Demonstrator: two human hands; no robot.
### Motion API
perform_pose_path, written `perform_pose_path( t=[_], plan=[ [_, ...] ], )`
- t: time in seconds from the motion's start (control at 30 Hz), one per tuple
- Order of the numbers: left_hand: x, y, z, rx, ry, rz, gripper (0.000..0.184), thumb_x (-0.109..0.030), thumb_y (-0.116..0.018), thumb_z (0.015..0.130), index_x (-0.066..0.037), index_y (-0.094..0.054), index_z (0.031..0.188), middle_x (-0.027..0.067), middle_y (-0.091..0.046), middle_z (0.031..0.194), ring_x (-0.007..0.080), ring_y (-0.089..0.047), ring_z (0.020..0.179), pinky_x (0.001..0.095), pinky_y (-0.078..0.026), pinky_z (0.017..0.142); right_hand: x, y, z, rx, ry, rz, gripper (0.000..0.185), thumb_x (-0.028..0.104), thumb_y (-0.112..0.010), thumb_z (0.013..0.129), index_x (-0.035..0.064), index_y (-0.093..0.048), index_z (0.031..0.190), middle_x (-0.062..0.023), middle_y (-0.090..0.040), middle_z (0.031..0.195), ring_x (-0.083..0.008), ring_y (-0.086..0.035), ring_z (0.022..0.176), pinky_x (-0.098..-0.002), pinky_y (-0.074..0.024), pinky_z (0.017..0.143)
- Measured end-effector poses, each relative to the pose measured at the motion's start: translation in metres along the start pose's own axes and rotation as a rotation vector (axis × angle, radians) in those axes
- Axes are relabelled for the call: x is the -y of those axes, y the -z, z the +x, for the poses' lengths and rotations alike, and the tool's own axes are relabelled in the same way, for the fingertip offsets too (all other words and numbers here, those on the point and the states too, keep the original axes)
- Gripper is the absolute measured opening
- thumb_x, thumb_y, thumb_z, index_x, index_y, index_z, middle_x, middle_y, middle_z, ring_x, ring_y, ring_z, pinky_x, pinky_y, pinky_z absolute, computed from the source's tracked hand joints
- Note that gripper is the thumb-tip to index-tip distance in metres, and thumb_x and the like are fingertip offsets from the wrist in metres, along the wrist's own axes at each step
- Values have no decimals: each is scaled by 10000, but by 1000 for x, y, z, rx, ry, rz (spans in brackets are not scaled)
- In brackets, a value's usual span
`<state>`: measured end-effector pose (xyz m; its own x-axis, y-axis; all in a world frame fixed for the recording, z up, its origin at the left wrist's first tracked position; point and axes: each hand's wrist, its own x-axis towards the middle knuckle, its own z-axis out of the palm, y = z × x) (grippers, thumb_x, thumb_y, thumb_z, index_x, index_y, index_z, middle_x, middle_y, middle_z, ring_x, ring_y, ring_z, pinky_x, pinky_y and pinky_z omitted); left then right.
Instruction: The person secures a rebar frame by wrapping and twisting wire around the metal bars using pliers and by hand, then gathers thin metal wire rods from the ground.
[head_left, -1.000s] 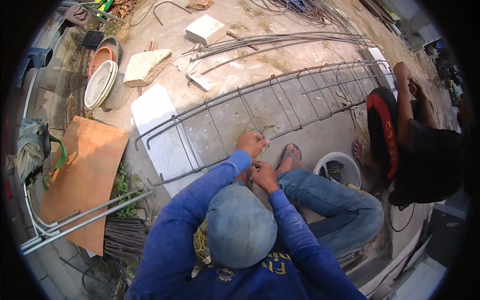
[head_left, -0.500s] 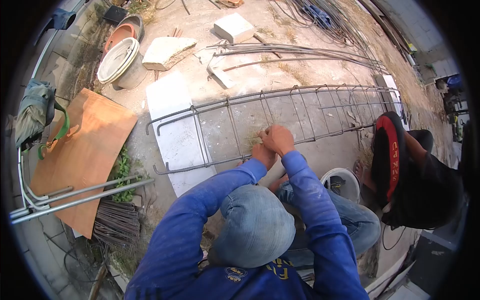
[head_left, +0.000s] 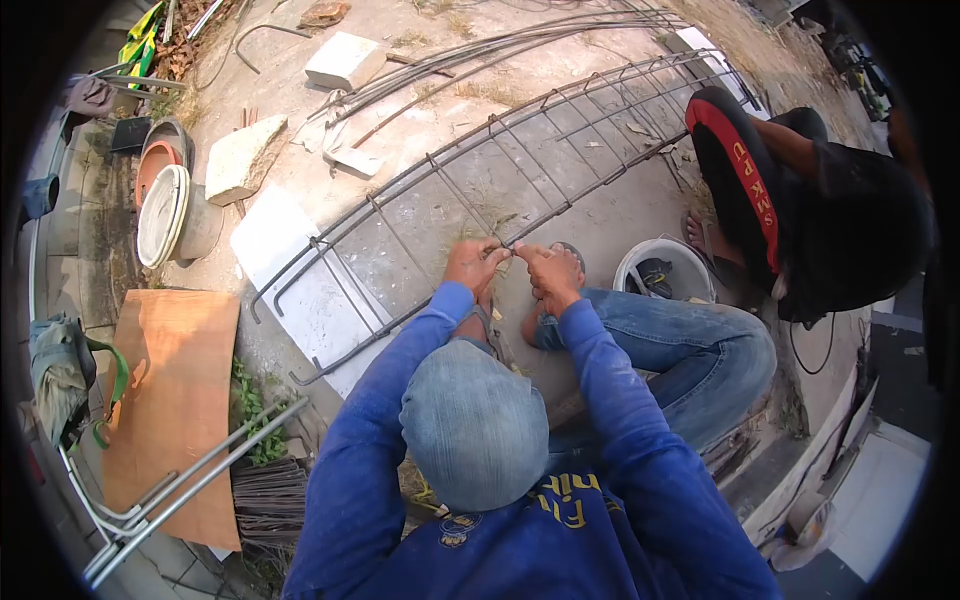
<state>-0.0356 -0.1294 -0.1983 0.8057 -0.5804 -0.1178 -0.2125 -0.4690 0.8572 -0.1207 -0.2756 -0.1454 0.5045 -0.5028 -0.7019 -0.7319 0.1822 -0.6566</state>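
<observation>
A long rebar cage (head_left: pixel 430 158) of bars and square ties lies across the ground, its hooked ends over a white board (head_left: pixel 275 240). My left hand (head_left: pixel 474 264) is closed at the near lower bar of the cage, fingertips pinched on something too small to make out. Beside it, almost touching, my right hand (head_left: pixel 550 272) is closed with thumb and finger at the same bar. Whatever lies between the fingertips is hidden.
A person in dark clothes (head_left: pixel 840 220) crouches at the right by the cage's far end. Near my knee stands a white bucket (head_left: pixel 640 262). Concrete blocks (head_left: pixel 345 60), loose long bars, stacked tubs (head_left: pixel 165 215), an orange-brown sheet (head_left: pixel 170 400) and metal pipes (head_left: pixel 205 490) lie around.
The view has swung, shifting the cage. My hands, overlapped half a second ago, are now side by side at the bar. The other person's arms are lower than one second ago.
</observation>
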Motion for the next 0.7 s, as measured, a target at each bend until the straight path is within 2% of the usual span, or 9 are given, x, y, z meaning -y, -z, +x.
perform_pose_path(
  t=[0.1,0.2,0.27,0.37,0.47,0.57,0.67,0.7],
  plan=[
    [-1,4,5,70,132,-57,359,-341,-756,889,-28,-790,1064,140,-769,856,203,-707,750,345,-552,729,-15,-7,-6,16,52,57,338,352,-657,984,93,-719,1192,44,-408,579,-60,-372,452,-258,-286,416],
    [8,6,15,112,149,-123,351,-340,-767,897,-14,-792,1023,91,-758,818,148,-648,670,306,-528,643,-20,-2,15,99,118,-82,375,382,-633,993,92,-736,1206,-3,-503,641,-89,-456,507,-290,-375,455],
    [29,-2,22,186,268,-239,341,-342,-776,902,-8,-791,967,59,-741,788,104,-590,599,270,-483,555,-33,1,39,62,405,-357,430,346,-644,976,46,-707,1278,-175,-755,1076,-245,-698,873,-362,-539,732],
    [25,-1,26,199,235,-300,328,-333,-773,904,-6,-790,922,40,-727,762,88,-568,566,264,-458,517,-29,6,48,126,486,-555,410,362,-610,991,72,-719,1260,-201,-751,1118,-311,-714,1025,-408,-535,884],
    [21,0,23,175,236,-289,336,-339,-770,896,-3,-793,900,53,-736,757,111,-598,583,283,-483,540,8,17,25,342,58,-369,419,398,-578,1005,99,-716,1265,-219,-715,1214,-362,-664,1183,-454,-469,1029],
    [13,4,19,148,237,-243,360,-359,-763,898,-1,-793,903,64,-748,774,119,-620,601,281,-495,556,-21,11,72,338,426,-573,441,437,-575,1008,104,-714,1262,-189,-731,1186,-348,-677,1148,-467,-468,1019],
    [17,2,26,162,211,-202,374,-370,-763,894,3,-790,902,68,-754,784,121,-630,612,283,-501,567,6,25,45,341,334,-583,459,468,-558,1013,111,-720,1252,-161,-738,1180,-340,-684,1126,-460,-472,1018],
    [18,1,26,161,215,-195,375,-370,-765,892,4,-789,902,68,-754,783,118,-629,612,283,-500,567,-12,22,62,318,403,-609,487,492,-538,1017,109,-716,1259,-166,-741,1156,-328,-690,1104,-429,-476,1018]
  ],
)
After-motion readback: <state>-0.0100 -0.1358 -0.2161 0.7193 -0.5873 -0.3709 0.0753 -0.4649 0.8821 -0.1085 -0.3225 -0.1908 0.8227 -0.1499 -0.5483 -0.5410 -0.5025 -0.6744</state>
